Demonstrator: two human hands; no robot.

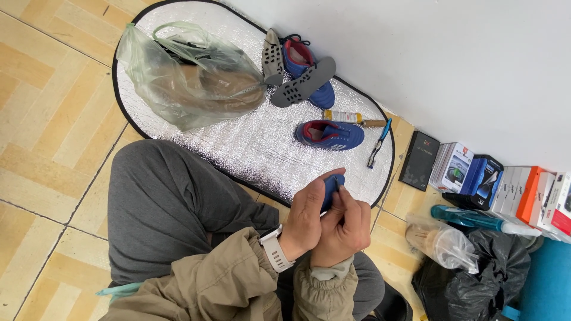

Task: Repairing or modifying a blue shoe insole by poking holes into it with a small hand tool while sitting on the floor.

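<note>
Tan wood-pattern tile floor point(41, 119), silver foil mat point(250, 142) spread on it against the wall, mat bearing bagged shoe point(190, 83), two blue shoes point(330, 134), grey insoles point(303, 82), glue tube point(348, 117), boxes point(511, 190) on floor beside.

Bag point(190, 77) on mat point(250, 148), left of shoes point(329, 134); glue tube point(351, 118) between shoes; boxes point(499, 184) along wall point(452, 65).

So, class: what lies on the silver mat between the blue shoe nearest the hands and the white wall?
In the head view, a glue tube lies between the shoe and wall.
</note>
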